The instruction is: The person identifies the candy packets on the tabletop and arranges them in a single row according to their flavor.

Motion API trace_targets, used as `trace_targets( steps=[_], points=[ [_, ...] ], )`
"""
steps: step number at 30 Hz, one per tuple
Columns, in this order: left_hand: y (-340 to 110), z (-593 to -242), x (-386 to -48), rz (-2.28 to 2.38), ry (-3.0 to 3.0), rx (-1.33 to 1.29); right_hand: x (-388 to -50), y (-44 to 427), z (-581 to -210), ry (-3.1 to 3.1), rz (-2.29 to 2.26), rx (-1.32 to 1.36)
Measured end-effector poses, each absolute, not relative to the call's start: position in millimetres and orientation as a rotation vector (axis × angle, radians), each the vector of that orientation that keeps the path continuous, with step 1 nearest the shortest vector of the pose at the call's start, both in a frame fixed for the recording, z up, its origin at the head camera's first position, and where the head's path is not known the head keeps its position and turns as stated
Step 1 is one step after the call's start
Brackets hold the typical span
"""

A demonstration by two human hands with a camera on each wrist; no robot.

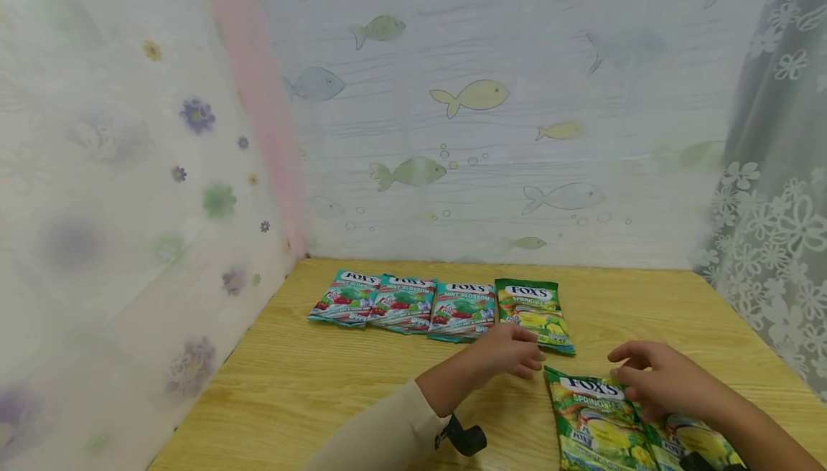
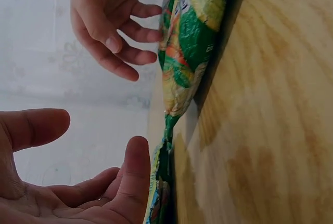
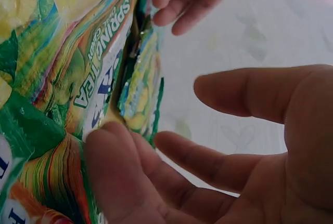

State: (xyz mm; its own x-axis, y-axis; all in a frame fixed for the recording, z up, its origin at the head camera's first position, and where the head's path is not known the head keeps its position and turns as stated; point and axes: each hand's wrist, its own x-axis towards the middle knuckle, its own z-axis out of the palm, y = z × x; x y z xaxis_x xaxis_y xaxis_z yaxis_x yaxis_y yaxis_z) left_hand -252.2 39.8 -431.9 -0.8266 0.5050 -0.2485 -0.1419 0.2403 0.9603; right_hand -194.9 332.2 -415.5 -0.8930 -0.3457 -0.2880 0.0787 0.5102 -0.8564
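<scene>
Fish-print sheeting (image 1: 388, 126) stands behind a wood-grain table (image 1: 291, 378). Landmark: near green bag (image 1: 597, 431), long axis running away from the person, top edge towards the far green bag (image 1: 531, 306). Right hand (image 1: 672, 381) nearer, over the landmark's upper right side; contact unclear. Left hand (image 1: 500, 352) beyond its upper left corner. Fingers of both parted, loosely bent, gripping nothing.

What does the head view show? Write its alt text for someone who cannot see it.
A person's left hand and right hand, both loosely open, are over a wooden table by green Fox's Spring Tea packets, two nearer, one farther back. Three teal Mint Blossom packets continue the back row leftward.
</scene>
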Motion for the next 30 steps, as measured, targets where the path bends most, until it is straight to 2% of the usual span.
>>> trace_targets(
  steps=[9, 19, 30],
  points=[
    [32.7, -441.6, -246.3, 1.57, 1.878, 0.322, -184.5, 336.0, -416.3, 2.227, -1.351, -0.25],
    [33.6, -450.9, -237.6, 1.443, 1.832, 0.336, -182.8, 332.5, -416.8, 2.43, -1.137, -0.116],
    [33.9, -451.4, -232.1, 1.427, 1.747, 0.37, -183.8, 324.9, -421.7, 2.483, -1.085, -0.099]
  ],
)
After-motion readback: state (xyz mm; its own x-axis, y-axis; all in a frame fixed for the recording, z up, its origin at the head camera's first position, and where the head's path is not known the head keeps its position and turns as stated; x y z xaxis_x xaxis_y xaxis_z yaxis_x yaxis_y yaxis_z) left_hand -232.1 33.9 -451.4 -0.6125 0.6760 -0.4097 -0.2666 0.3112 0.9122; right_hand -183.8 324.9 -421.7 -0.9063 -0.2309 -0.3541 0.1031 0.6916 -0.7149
